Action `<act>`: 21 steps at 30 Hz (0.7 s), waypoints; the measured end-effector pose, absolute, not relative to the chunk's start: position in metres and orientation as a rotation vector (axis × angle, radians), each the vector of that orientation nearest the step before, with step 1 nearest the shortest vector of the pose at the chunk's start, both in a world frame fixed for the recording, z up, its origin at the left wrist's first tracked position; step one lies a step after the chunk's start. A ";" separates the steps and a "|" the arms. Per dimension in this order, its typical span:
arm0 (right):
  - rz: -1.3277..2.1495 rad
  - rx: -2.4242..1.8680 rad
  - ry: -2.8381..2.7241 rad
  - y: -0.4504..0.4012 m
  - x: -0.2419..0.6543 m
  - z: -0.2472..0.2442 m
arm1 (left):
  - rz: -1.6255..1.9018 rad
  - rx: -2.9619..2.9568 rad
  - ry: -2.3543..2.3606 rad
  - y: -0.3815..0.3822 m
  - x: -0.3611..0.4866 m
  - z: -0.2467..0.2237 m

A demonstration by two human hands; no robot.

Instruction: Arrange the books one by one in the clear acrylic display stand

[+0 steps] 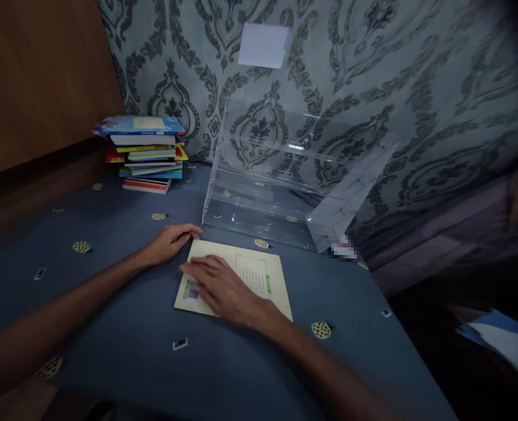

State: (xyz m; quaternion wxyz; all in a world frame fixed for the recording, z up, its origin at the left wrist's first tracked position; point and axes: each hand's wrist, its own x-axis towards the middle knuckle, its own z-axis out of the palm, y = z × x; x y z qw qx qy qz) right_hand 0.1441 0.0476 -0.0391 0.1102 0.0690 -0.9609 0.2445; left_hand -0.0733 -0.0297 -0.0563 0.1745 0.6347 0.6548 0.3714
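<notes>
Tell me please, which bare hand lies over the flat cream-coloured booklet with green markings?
The right hand: it covers part of the booklet. The left hand has only its fingers near the far left corner.

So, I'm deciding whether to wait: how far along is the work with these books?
Looks done: a stack of books is piled up at the back left. In hand: the right hand rests on a pale booklet, the left hand by its corner. Probably left: this booklet, lying outside both stack and clear stand.
</notes>
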 end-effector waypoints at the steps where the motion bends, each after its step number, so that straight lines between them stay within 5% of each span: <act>1: 0.695 0.157 -2.823 0.054 0.139 -0.041 | 1.061 1.793 1.851 -0.030 -0.074 -0.057; 11: 0.625 -0.102 -2.812 0.082 0.119 -0.053 | 1.020 1.784 1.903 -0.035 -0.070 -0.056; 21: 0.554 -0.407 -2.622 0.121 0.206 -0.077 | 0.846 2.088 1.990 -0.038 -0.069 -0.057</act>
